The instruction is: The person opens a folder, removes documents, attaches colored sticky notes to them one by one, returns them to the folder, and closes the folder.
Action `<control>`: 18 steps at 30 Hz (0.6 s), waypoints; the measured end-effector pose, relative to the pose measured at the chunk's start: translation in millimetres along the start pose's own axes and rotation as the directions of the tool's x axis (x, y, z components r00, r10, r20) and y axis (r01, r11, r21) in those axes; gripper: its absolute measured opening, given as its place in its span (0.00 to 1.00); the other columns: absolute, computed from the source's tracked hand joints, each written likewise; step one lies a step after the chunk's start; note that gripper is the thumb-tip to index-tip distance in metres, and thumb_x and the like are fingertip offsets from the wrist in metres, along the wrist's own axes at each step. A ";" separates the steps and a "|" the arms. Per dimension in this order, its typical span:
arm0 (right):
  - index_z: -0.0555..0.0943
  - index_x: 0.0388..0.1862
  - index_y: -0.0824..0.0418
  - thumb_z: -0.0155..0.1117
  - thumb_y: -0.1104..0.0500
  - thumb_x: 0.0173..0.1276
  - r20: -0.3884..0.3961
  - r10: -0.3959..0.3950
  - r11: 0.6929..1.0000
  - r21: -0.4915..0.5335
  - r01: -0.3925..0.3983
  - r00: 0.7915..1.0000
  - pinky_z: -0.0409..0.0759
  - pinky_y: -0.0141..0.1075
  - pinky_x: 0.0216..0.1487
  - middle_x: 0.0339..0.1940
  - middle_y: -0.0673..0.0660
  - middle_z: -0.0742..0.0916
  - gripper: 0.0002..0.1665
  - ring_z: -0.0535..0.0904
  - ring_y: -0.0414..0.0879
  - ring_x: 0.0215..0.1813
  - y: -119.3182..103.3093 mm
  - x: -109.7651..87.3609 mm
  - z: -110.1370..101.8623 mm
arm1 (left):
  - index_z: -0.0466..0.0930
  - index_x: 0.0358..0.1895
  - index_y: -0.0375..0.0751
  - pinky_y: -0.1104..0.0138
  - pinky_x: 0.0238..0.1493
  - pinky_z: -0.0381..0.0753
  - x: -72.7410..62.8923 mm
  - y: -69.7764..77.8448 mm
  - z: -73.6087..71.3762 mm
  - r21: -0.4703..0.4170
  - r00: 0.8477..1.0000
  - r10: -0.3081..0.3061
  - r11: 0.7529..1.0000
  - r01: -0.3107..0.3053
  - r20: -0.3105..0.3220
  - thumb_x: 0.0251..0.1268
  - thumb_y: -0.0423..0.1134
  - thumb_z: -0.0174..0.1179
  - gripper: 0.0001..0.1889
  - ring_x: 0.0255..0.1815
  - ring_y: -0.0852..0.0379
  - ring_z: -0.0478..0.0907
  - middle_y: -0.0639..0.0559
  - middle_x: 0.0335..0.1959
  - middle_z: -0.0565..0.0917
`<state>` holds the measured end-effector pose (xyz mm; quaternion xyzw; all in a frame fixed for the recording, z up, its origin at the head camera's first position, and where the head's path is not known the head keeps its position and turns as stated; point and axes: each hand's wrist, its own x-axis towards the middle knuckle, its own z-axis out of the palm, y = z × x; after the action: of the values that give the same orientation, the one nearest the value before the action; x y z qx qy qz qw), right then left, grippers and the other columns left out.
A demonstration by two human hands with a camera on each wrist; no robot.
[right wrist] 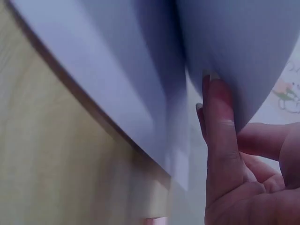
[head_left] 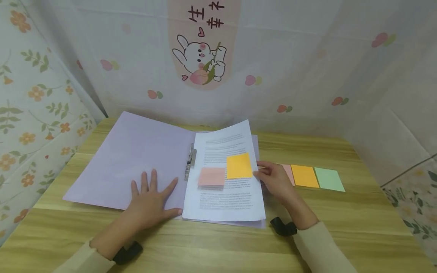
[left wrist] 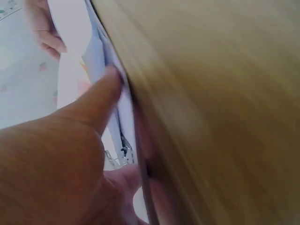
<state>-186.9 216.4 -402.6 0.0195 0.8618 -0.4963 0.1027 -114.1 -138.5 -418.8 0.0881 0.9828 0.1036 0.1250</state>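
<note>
A lilac folder (head_left: 129,159) lies spread open on the table, with a metal clip (head_left: 190,163) along its spine. Printed sheets (head_left: 225,206) sit in its right half. The top one bears a pink sticky note (head_left: 211,177) and, higher to the right, an orange sticky note (head_left: 238,167). With fingers spread, my left hand (head_left: 148,204) rests on the folder's left cover, its thumb near the sheets' lower left corner. My right hand (head_left: 278,180) pinches the right edge of a raised sheet; the right wrist view shows this paper (right wrist: 239,42) curving up between thumb and fingers.
Right of the folder, a row of sticky notes lies on the wooden table (head_left: 218,246): pink (head_left: 288,173), partly behind my right hand, then an orange note (head_left: 305,176) and a green note (head_left: 329,179). A printed cloth (head_left: 290,68) hangs behind the table.
</note>
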 end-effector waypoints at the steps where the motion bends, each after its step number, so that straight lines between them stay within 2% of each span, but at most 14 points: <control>1: 0.73 0.71 0.67 0.59 0.63 0.76 -0.002 0.010 1.000 0.006 -0.010 1.000 0.87 0.34 0.44 0.54 0.69 0.87 0.26 0.88 0.49 0.44 1.2 1.1 0.4 | 0.61 0.79 0.54 0.18 0.67 0.38 -0.4 1.1 -0.8 -0.007 1.000 0.004 1.000 -0.004 0.013 0.55 0.74 0.62 0.50 0.76 0.12 0.37 0.15 0.77 0.43; 5: 0.71 0.72 0.68 0.58 0.62 0.76 -0.017 0.043 0.999 0.017 -0.043 0.999 0.86 0.31 0.44 0.56 0.69 0.87 0.27 0.87 0.48 0.46 6.5 4.3 1.1 | 0.60 0.79 0.54 0.18 0.66 0.38 -0.5 2.4 -2.7 -0.029 0.998 0.018 0.999 -0.017 0.052 0.57 0.73 0.61 0.49 0.75 0.12 0.34 0.15 0.77 0.41; 9: 0.71 0.73 0.67 0.59 0.63 0.76 -0.013 0.053 0.999 0.007 -0.053 0.998 0.85 0.31 0.44 0.57 0.70 0.86 0.28 0.86 0.49 0.47 11.8 6.7 0.5 | 0.61 0.79 0.54 0.21 0.68 0.35 -0.3 -0.1 -4.4 -0.051 0.996 0.058 0.997 -0.055 0.072 0.62 0.69 0.60 0.45 0.75 0.12 0.32 0.15 0.77 0.40; 14: 0.72 0.72 0.64 0.62 0.61 0.74 0.021 0.052 0.993 -0.110 -0.049 0.998 0.86 0.35 0.46 0.55 0.67 0.87 0.29 0.86 0.49 0.43 15.8 8.9 0.4 | 0.62 0.78 0.53 0.24 0.72 0.35 -3.3 -4.2 -6.1 -0.052 0.992 0.113 0.993 -0.110 0.061 0.66 0.64 0.60 0.40 0.76 0.13 0.32 0.15 0.77 0.41; 18: 0.72 0.71 0.65 0.66 0.60 0.70 0.011 -0.020 0.966 -0.258 0.022 1.000 0.86 0.36 0.43 0.49 0.65 0.88 0.32 0.84 0.49 0.41 17.5 9.3 3.0 | 0.64 0.78 0.53 0.25 0.73 0.37 -6.6 -4.8 -7.3 -0.040 0.990 0.141 0.989 -0.140 0.025 0.66 0.63 0.60 0.39 0.77 0.15 0.34 0.15 0.77 0.42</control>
<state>-193.1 222.0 -420.8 -0.0052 0.9189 -0.3808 0.1029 -110.5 -145.8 -411.5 0.1561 0.9702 0.1296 0.1327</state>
